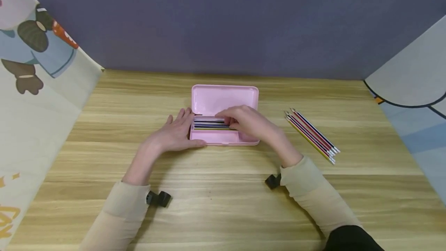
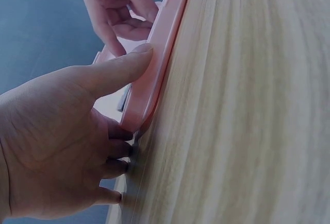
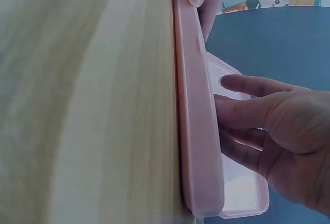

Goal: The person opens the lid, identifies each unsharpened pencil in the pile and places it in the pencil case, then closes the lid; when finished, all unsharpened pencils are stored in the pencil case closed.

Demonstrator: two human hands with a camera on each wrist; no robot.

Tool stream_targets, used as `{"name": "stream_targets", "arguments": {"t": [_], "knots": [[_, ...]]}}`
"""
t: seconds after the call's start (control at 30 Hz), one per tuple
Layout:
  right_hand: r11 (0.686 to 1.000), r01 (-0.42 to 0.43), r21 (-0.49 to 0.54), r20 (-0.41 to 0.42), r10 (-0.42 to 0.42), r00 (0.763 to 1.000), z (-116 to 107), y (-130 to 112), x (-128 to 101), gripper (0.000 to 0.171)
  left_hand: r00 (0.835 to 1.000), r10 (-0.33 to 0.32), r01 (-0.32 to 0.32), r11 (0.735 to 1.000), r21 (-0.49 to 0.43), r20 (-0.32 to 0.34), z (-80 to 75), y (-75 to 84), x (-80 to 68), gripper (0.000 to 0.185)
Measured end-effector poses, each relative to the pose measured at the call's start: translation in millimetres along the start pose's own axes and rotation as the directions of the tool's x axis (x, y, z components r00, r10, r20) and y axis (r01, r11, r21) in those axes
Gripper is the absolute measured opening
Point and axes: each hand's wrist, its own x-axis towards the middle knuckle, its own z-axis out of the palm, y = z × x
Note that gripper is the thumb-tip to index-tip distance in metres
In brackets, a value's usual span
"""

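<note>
A pink pencil case lies on the table with its lid raised at the back. Several pencils lie side by side in its rear compartment. My left hand rests at the case's left end, fingers extended and spread, its thumb on the front wall. In the left wrist view that thumb presses the wall. My right hand reaches into the case over the pencils' right part, its fingers bent. In the right wrist view the case wall hides its thumb tip, so I cannot tell whether it pinches a pencil.
To the right of the case, a loose bunch of striped pencils lies slanted on the wooden table. A dark blue panel stands behind the table. Printed cartoon panels flank both sides.
</note>
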Motion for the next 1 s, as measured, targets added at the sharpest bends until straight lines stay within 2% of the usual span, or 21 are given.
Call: {"name": "stream_targets", "arguments": {"t": [0.23,0.33,0.4,0.47,0.57,0.63,0.67,0.7,0.73,0.8,0.9,0.97,1.0], "knots": [[1.000,0.000,0.024,-0.032,0.001,0.999,-9,3,-8,0.042,1.000,0.000,0.000,1.000,-0.002,0.006,-0.8,3.7,1.6,0.115],[0.997,-0.002,0.079,-0.117,0.011,0.993,-22,7,-14,0.037,1.000,0.015,-0.015,1.000,-0.008,0.005,-0.7,6.5,4.8,0.114],[0.993,0.003,0.120,-0.219,0.023,0.976,-31,11,-17,0.034,1.000,0.019,-0.019,1.000,-0.012,0.005,-1.1,8.3,6.0,0.113],[0.990,0.001,0.138,-0.343,0.047,0.938,-39,16,-19,0.030,1.000,0.013,-0.013,1.000,-0.009,0.009,-1.6,8.7,6.1,0.114],[0.985,-0.032,0.170,-0.523,0.118,0.844,-50,24,-18,0.024,1.000,0.001,-0.001,1.000,-0.001,0.012,-2.8,7.8,4.2,0.116],[0.971,-0.075,0.226,-0.587,0.197,0.785,-56,30,-16,0.025,1.000,-0.006,0.006,1.000,-0.001,0.011,-3.5,6.8,2.0,0.116],[0.959,-0.098,0.265,-0.597,0.243,0.765,-58,34,-14,0.027,1.000,-0.008,0.008,1.000,-0.001,0.010,-3.8,6.2,1.2,0.116],[0.945,-0.121,0.302,-0.589,0.286,0.756,-60,39,-12,0.030,1.000,-0.008,0.008,1.000,-0.003,0.008,-3.9,5.6,0.4,0.116],[0.929,-0.154,0.337,-0.564,0.330,0.757,-62,43,-10,0.034,1.000,-0.010,0.010,1.000,-0.004,0.007,-4.0,5.0,-0.4,0.116],[0.874,-0.196,0.444,-0.460,0.410,0.787,-64,53,-6,0.043,1.000,-0.010,0.010,1.000,-0.009,0.004,-3.8,4.2,-1.3,0.115],[0.739,-0.292,0.607,-0.193,0.494,0.848,-63,68,2,0.057,1.000,-0.009,0.009,1.000,-0.010,0.003,-2.9,3.0,-1.4,0.115],[0.618,-0.387,0.685,0.012,0.521,0.854,-60,76,7,0.067,1.000,-0.008,0.008,1.000,-0.009,0.005,-2.2,2.9,-1.3,0.115],[0.571,-0.438,0.695,0.109,0.519,0.848,-59,79,10,0.072,1.000,-0.006,0.006,1.000,-0.010,0.006,-1.8,2.9,-1.2,0.114]]}}
